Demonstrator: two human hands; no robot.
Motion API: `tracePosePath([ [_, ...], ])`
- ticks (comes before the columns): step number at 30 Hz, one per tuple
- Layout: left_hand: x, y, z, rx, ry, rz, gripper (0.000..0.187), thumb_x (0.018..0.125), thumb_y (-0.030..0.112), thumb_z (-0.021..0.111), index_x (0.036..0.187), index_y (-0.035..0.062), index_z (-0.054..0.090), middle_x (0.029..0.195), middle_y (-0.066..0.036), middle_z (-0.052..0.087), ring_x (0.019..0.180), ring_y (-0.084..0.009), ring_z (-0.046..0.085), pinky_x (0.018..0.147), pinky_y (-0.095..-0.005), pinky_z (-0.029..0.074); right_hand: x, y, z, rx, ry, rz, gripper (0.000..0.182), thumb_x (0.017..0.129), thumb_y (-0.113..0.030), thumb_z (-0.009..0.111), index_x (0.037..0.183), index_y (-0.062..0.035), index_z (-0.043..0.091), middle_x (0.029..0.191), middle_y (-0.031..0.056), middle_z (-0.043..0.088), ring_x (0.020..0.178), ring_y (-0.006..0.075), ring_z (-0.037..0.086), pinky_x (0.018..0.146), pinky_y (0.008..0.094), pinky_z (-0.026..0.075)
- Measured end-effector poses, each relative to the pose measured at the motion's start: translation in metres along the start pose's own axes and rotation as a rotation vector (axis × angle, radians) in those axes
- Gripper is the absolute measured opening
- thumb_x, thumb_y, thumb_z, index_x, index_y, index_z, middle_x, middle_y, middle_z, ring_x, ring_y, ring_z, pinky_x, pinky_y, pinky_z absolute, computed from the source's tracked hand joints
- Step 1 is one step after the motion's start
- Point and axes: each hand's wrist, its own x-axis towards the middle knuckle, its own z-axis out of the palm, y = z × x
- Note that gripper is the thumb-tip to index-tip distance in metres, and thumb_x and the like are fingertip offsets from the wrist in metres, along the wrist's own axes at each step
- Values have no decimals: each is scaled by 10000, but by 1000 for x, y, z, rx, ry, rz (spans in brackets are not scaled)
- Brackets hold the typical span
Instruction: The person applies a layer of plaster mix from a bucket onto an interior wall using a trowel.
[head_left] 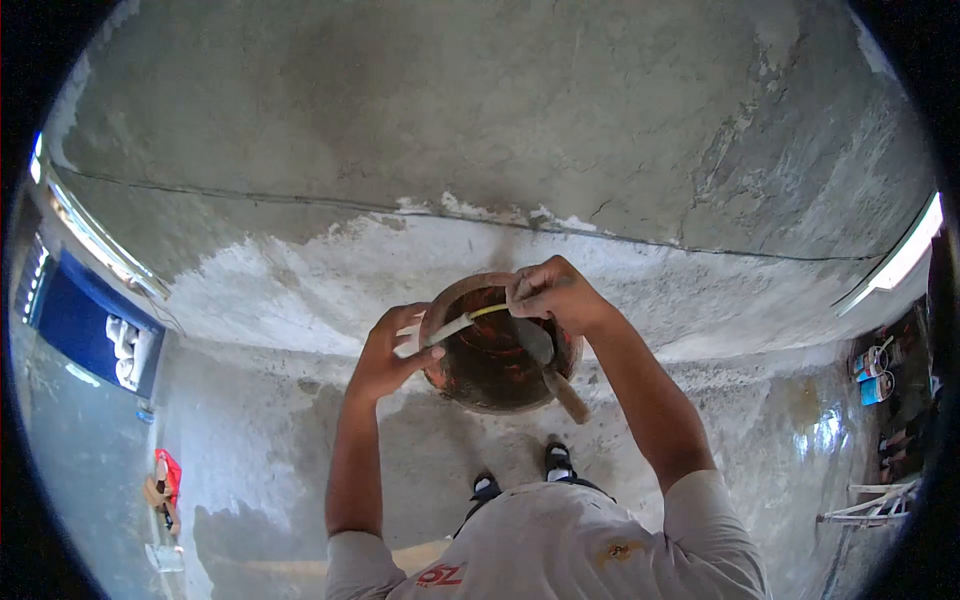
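A round basin (pixel 495 400) with a dark, reddish-stained inside is below my hands, in front of my feet. My left hand (pixel 392 350) is closed round a pale, whitish tube-like piece (pixel 450 331) over the basin's left side. From that piece a thin yellow strip (pixel 490 310) runs to my right hand (pixel 553 296), whose fingers pinch its end over the basin's upper right. A trowel (pixel 567 395) with a wooden handle leans in the basin, its grey blade inside and its handle over the lower right rim.
A partly plastered wall (pixel 480 120) rises ahead, crossed by a thin dark line. On the right are blue containers (pixel 875 388) and a pale metal frame (pixel 880 503). At left lie a red item (pixel 170 478) and a blue panel (pixel 85 315). The floor (pixel 260 450) has wet patches.
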Motion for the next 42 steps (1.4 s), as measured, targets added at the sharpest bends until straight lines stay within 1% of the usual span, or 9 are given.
tracePosePath([
  [5,-27,35,48,-286,427,169,345,898,206,742,1164,30,612,1143,-120,624,1101,-258,618,918,-414,511,-25,-31,-17,-176,164,-127,113,702,-20,775,776,51,730,805,76,696,839,182,640,806,329,496],
  [9,-37,41,84,-1551,-208,330,350,908,398,725,848,101,550,772,-17,524,763,-181,554,672,-336,500,-44,-29,-31,-340,434,-215,123,692,-32,774,785,40,737,843,120,718,845,225,674,803,329,504],
  [15,-24,43,140,-1898,-675,370,357,890,385,749,808,91,562,732,5,512,706,-148,535,600,-311,516,-89,-21,-12,-474,693,-118,85,691,-16,763,749,38,733,864,144,714,849,248,681,817,333,510],
  [19,-18,47,157,-1903,-834,287,294,891,329,754,878,79,601,738,-12,520,694,-157,530,540,-296,517,-108,-25,15,-159,778,-102,174,795,-1,742,968,-4,722,895,100,711,844,147,648,784,283,507],
  [24,-17,58,162,-1741,-527,59,395,856,200,780,1156,28,590,895,-90,614,742,-229,592,554,-314,536,-122,-13,10,-61,681,-17,140,873,-64,691,1005,-19,705,903,74,702,810,132,626,751,278,498],
  [29,2,33,143,-1246,-556,73,279,833,30,757,1074,50,619,888,-68,638,756,-191,625,597,-309,530,-139,-12,6,-296,645,-106,183,866,-116,677,992,12,712,872,69,678,778,148,607,719,291,482],
  [31,1,24,121,-312,-235,87,225,815,-61,733,971,56,621,874,-43,627,726,-128,611,595,-270,505,-150,-23,8,-10,646,-51,207,906,-148,646,1008,22,706,830,48,629,715,130,557,662,285,454],
  [35,7,6,95,-197,-58,-139,204,808,-47,750,892,61,599,852,-8,608,715,-72,564,603,-239,480,-162,-36,10,218,600,-246,367,959,-315,603,1066,30,671,787,14,557,611,83,404,527,232,275],
  [42,47,38,95,-109,-146,167,217,821,57,801,946,78,624,834,32,628,747,-61,594,659,-234,439,-168,-42,16,164,566,-429,412,929,-335,614,1069,51,642,938,86,585,648,103,441,521,238,316],
])
